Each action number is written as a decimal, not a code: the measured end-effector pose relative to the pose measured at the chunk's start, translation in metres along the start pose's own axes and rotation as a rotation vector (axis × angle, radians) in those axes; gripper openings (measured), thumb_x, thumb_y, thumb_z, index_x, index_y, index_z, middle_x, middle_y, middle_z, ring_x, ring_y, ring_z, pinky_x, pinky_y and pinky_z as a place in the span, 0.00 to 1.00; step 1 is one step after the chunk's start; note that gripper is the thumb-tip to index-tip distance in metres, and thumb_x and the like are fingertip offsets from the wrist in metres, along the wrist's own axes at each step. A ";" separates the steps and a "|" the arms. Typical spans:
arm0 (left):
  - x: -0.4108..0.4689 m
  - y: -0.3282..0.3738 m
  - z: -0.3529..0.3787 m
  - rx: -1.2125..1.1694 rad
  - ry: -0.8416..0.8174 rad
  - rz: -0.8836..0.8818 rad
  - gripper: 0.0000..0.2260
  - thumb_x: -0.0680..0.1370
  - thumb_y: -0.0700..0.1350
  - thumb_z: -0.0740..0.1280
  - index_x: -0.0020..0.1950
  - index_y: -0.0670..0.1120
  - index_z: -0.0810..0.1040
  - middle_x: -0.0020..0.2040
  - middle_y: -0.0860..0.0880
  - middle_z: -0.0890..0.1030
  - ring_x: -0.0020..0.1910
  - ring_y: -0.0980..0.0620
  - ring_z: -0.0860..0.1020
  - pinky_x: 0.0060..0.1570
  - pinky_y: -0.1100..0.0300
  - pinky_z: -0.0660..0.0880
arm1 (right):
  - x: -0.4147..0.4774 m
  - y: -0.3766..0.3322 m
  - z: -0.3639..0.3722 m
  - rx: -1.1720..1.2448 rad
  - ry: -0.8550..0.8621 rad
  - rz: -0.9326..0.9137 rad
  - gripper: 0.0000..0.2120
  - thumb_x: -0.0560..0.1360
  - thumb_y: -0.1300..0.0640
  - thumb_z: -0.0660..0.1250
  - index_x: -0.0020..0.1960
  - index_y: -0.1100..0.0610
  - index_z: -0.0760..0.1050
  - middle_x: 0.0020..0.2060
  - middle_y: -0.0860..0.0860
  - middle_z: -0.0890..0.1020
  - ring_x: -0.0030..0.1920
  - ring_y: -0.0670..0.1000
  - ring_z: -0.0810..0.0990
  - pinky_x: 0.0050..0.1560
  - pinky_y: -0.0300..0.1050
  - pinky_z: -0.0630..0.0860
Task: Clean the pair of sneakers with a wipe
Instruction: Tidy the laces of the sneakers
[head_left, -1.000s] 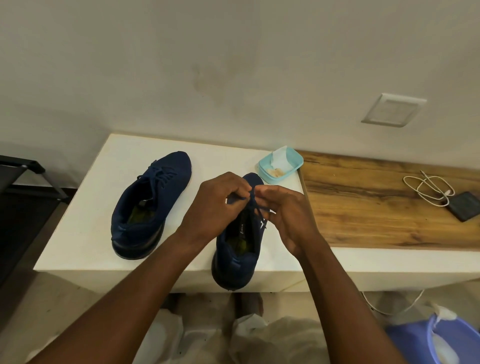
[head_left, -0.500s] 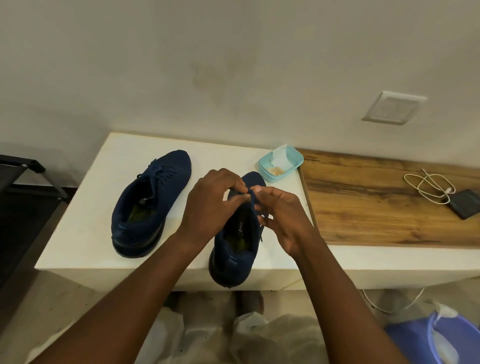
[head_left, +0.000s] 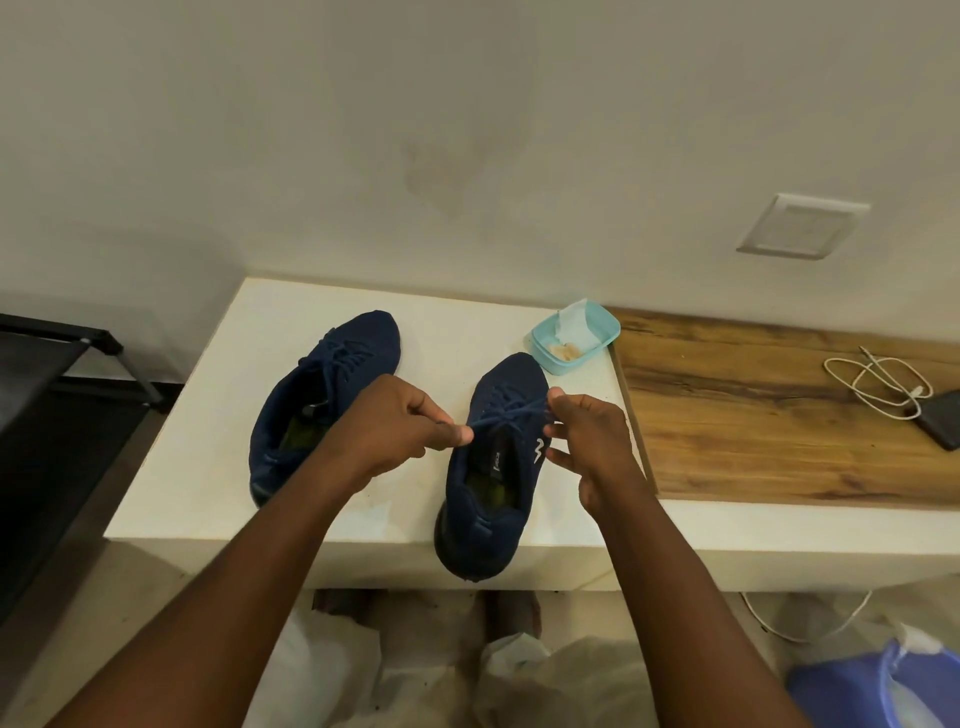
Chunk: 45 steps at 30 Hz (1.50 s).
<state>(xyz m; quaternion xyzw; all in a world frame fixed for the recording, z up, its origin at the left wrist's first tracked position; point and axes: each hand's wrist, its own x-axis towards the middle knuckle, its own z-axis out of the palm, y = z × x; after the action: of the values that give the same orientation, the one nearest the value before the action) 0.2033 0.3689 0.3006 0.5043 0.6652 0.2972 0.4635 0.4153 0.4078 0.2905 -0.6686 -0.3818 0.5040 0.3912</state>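
Two navy sneakers stand on a white table (head_left: 208, 452). The left sneaker (head_left: 332, 374) lies toe-away, partly behind my left wrist. The right sneaker (head_left: 493, 467) has its heel over the table's front edge. My left hand (head_left: 400, 431) pinches one end of its blue lace (head_left: 511, 413) and pulls it left. My right hand (head_left: 587, 441) pinches the other lace end at the shoe's right side. A white wipe (head_left: 576, 325) sticks out of a light blue tub (head_left: 602, 345) just beyond the right sneaker's toe.
A wooden top (head_left: 779, 415) adjoins the table on the right, carrying a coiled white cable (head_left: 878, 387) and a dark phone (head_left: 943, 426). A black rack (head_left: 47, 364) stands at left. Plastic bags (head_left: 545, 675) and a blue bucket (head_left: 857, 691) lie on the floor below.
My hands were together over the right sneaker's laces; now they have drawn apart, left hand leftward and right hand rightward, stretching the lace across the shoe.
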 end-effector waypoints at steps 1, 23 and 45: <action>0.000 0.000 0.001 0.015 -0.005 0.013 0.09 0.71 0.50 0.81 0.42 0.46 0.87 0.42 0.50 0.88 0.46 0.51 0.86 0.52 0.51 0.84 | 0.001 0.001 0.002 0.002 0.030 -0.028 0.10 0.79 0.49 0.66 0.45 0.55 0.80 0.44 0.56 0.83 0.45 0.52 0.82 0.48 0.51 0.81; 0.004 -0.057 -0.097 -0.031 0.371 -0.055 0.20 0.75 0.34 0.71 0.65 0.49 0.82 0.60 0.50 0.84 0.59 0.49 0.82 0.59 0.55 0.78 | -0.040 -0.026 0.160 -0.752 -0.372 -0.613 0.27 0.71 0.43 0.70 0.67 0.51 0.71 0.60 0.49 0.75 0.57 0.49 0.77 0.55 0.49 0.77; 0.013 -0.041 -0.092 -0.430 0.304 -0.130 0.18 0.82 0.62 0.64 0.51 0.51 0.86 0.48 0.51 0.85 0.48 0.55 0.80 0.49 0.60 0.73 | -0.033 -0.018 0.172 -0.196 -0.398 -0.540 0.10 0.74 0.61 0.71 0.53 0.51 0.84 0.45 0.44 0.85 0.46 0.43 0.83 0.54 0.43 0.80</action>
<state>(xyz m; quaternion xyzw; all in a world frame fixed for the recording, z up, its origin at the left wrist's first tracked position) 0.1022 0.3754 0.2975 0.3002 0.6795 0.4738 0.4730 0.2394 0.4094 0.2870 -0.4667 -0.6602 0.4637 0.3622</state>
